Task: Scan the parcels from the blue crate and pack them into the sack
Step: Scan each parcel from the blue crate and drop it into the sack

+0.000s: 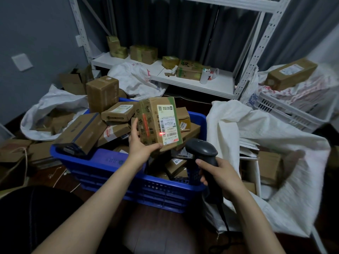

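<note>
My left hand (140,143) holds a brown cardboard parcel (156,118) above the blue crate (113,167), label side turned toward me. A red scanner light falls on the white label near its lower left. My right hand (219,174) grips the handle of a black barcode scanner (201,149), which points up at the parcel. The crate is heaped with several cardboard parcels. Right of the crate stands the open white sack (266,129) with a few parcels inside.
A second white sack (47,101) with boxes lies at the left. White shelving (183,77) behind carries several boxes and a cup. A white crate (286,110) with a long box on top sits at the right. Loose cartons and string lie on the floor at the left.
</note>
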